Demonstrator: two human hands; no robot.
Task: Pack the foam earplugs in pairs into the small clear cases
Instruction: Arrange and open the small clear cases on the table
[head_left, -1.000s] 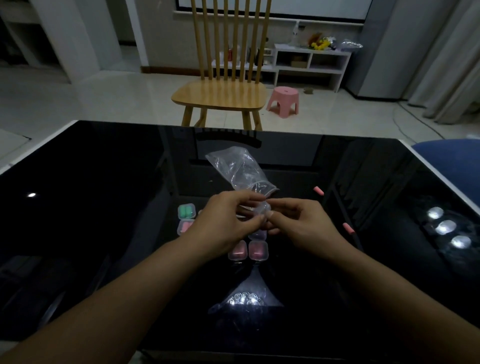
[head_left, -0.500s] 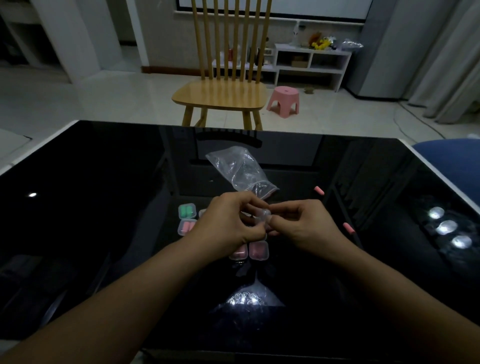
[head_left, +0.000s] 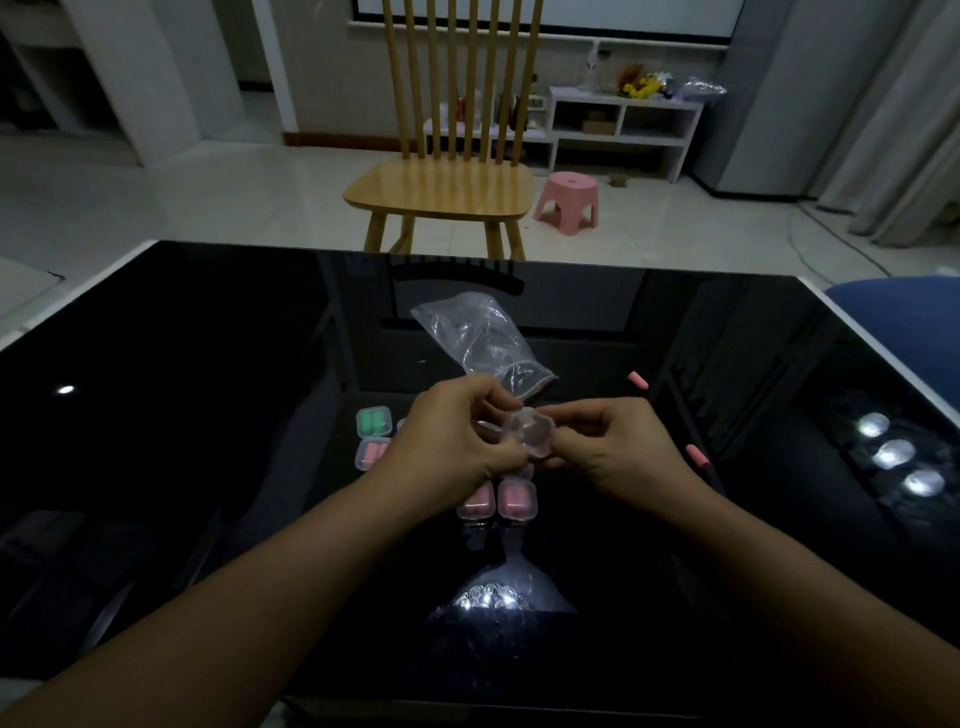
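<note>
A small clear case (head_left: 529, 432) is pinched between the left hand (head_left: 457, 441) and right hand (head_left: 613, 447) above the middle of the black table (head_left: 208, 415) — filled cases (head_left: 498, 500) sit beneath, a plastic bag (head_left: 480, 338) lies behind toward the far edge, and two loose pink earplugs (head_left: 697, 456) lie nearer the right edge.

This was a home, a dim living room. A glossy black desk (head_left: 208, 415) stood on pale tiled floor (head_left: 208, 208), with a slatted wooden chair (head_left: 447, 187) behind it and a pink plastic stool (head_left: 567, 200) nearby. A low white shelf (head_left: 623, 122) against the wall held yellow flowers (head_left: 641, 85), and grey curtains (head_left: 893, 130) hung at the right.
</note>
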